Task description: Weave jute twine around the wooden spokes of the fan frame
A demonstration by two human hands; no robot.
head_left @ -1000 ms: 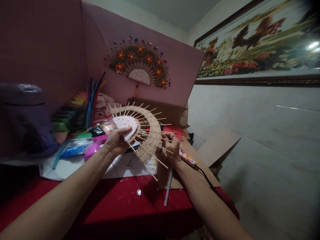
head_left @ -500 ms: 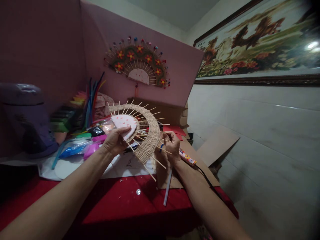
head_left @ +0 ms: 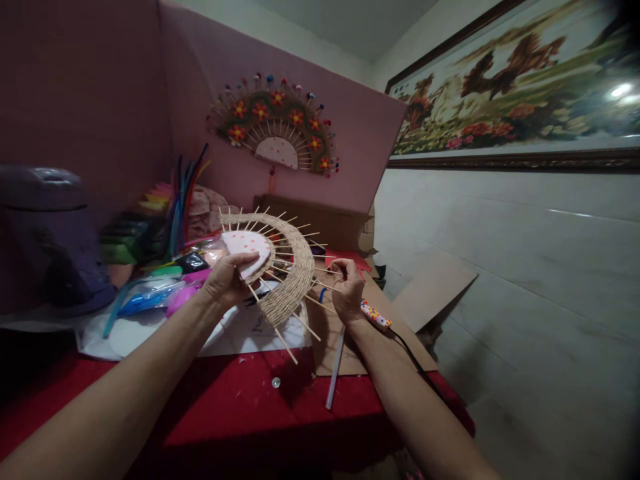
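My left hand (head_left: 231,279) grips a handmade fan, its thumb lying on the white half-round centre with red dots (head_left: 250,247). Thin wooden sticks spread out from that centre through a curved band of woven twine (head_left: 300,267), and their bare ends poke past the outer edge. At the fan's right side, the closed fingers of my right hand (head_left: 347,287) pinch the end of one stick. A finished-looking fan (head_left: 277,130) with orange flowers and coloured beads hangs on the pink board behind.
On the red cloth (head_left: 225,400) lie a clear glue stick (head_left: 336,367) and a small clear gem (head_left: 276,383). A flower-patterned handle (head_left: 375,313) with a black cord rests on cardboard. Bagged coloured clay (head_left: 150,300), pipe cleaners (head_left: 183,200) and a purple flask (head_left: 53,240) stand left.
The fan has shifted slightly left and turned a little in my left hand's grip. My right hand has moved slightly to the right and upward, staying at the stick ends.
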